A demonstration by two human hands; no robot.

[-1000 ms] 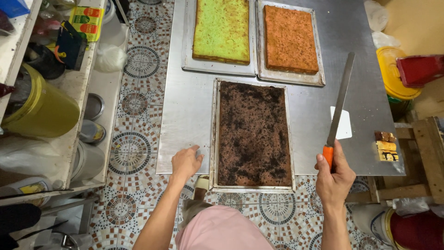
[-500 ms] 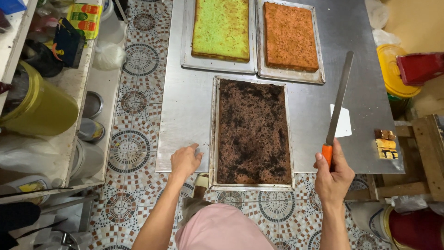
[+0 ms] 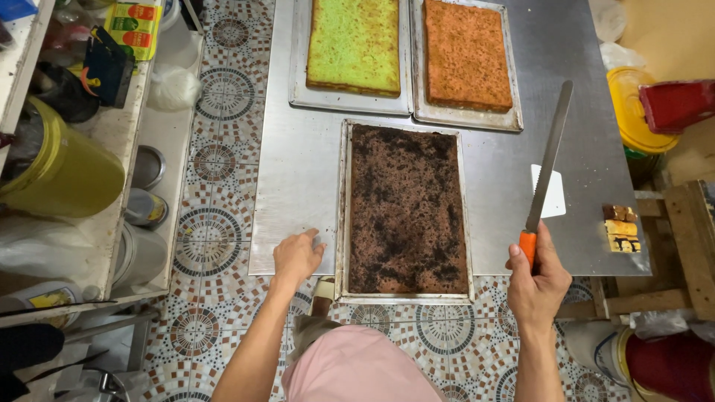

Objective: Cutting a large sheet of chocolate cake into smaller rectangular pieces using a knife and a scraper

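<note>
A dark brown chocolate sheet cake (image 3: pixel 406 205) fills a metal tray (image 3: pixel 343 216) at the near edge of a steel table (image 3: pixel 298 171). My left hand (image 3: pixel 296 257) rests on the table's near edge, just left of that tray, fingers spread and holding nothing. My right hand (image 3: pixel 538 279) grips the orange handle of a long serrated knife (image 3: pixel 550 156), blade pointing away and up, to the right of the tray. Behind sit a green sheet cake (image 3: pixel 354 45) and an orange sheet cake (image 3: pixel 467 53), each in its own tray.
A white scraper (image 3: pixel 558 195) and stacked cake slices (image 3: pixel 620 228) lie at the table's right. A yellow bucket (image 3: pixel 59 171) and cans stand on a shelf at left. A yellow lid and red container (image 3: pixel 674 104) sit far right. Patterned tile floor lies below.
Both hands and the knife hold nearly the same place; the view has shifted only slightly.
</note>
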